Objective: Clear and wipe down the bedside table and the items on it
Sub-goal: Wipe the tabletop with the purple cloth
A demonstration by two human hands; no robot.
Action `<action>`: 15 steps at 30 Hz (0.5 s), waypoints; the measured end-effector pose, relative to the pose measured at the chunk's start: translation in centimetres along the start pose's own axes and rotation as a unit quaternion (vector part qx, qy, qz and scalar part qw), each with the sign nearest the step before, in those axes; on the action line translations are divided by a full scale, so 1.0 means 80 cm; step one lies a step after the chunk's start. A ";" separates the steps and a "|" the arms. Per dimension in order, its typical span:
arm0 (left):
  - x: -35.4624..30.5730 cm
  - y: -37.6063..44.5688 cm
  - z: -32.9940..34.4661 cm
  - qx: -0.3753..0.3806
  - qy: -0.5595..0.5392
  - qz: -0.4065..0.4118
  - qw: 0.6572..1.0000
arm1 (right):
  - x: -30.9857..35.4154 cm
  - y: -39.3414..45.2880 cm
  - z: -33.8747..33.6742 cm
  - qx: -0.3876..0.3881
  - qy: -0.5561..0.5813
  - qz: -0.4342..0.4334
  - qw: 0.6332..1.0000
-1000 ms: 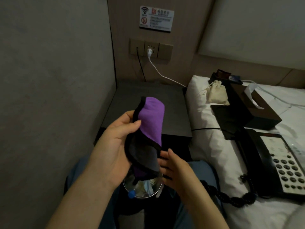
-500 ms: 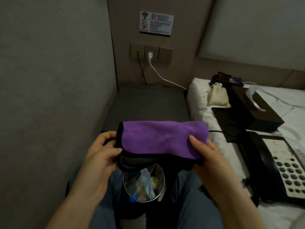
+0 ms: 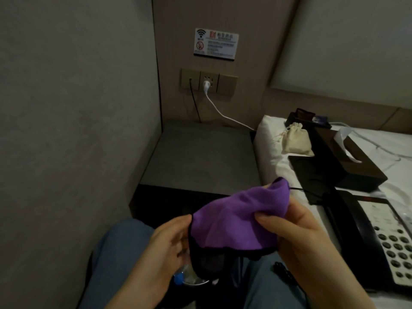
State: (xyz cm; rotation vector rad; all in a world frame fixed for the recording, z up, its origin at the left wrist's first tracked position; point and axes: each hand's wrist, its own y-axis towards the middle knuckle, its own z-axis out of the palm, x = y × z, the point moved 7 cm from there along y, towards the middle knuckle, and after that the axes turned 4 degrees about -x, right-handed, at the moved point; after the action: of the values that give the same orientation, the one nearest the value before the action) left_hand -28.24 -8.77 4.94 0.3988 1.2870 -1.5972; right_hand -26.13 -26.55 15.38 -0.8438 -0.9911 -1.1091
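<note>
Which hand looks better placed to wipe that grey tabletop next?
Probably the right hand: it pinches the purple microfibre cloth at its upper end, nearest the grey bedside tabletop. The left hand holds the lower edge.

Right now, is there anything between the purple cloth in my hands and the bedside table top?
Nothing visible. The purple cloth, held by the left hand and right hand, sits just in front of the bedside table, whose visible top carries nothing.

left hand (image 3: 169, 248): at 7 o'clock, fingers curled, pinching cloth (image 3: 234, 219) edge
right hand (image 3: 296, 228): at 5 o'clock, thumb and fingers pinching cloth
</note>
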 end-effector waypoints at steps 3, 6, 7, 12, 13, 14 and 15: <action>0.013 -0.003 0.011 0.032 -0.001 -0.067 0.997 | -0.004 -0.002 0.003 0.026 -0.026 0.007 0.999; 0.014 -0.004 0.016 0.067 -0.071 -0.100 0.990 | -0.007 -0.002 0.001 0.040 -0.024 0.030 0.998; 0.013 -0.002 0.015 0.063 -0.096 -0.103 0.988 | -0.012 -0.001 -0.004 0.033 -0.030 0.039 0.998; -0.031 -0.001 -0.016 -0.091 0.003 0.089 0.992 | -0.021 0.003 -0.035 -0.058 -0.097 0.046 0.993; -0.047 -0.005 -0.024 -0.122 0.042 0.154 0.980 | -0.022 0.005 -0.042 -0.069 -0.129 0.036 0.989; -0.064 -0.011 -0.027 -0.140 0.078 0.215 0.963 | -0.024 0.007 -0.048 -0.075 -0.165 0.026 0.983; -0.081 -0.019 -0.028 -0.149 0.114 0.278 0.942 | -0.026 0.009 -0.052 -0.075 -0.194 0.017 0.978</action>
State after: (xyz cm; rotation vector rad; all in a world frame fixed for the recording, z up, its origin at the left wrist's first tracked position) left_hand -27.35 -3.79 9.77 0.6996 1.4052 -0.8848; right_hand -24.87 -29.57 12.00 -1.2272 -1.2171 -1.0188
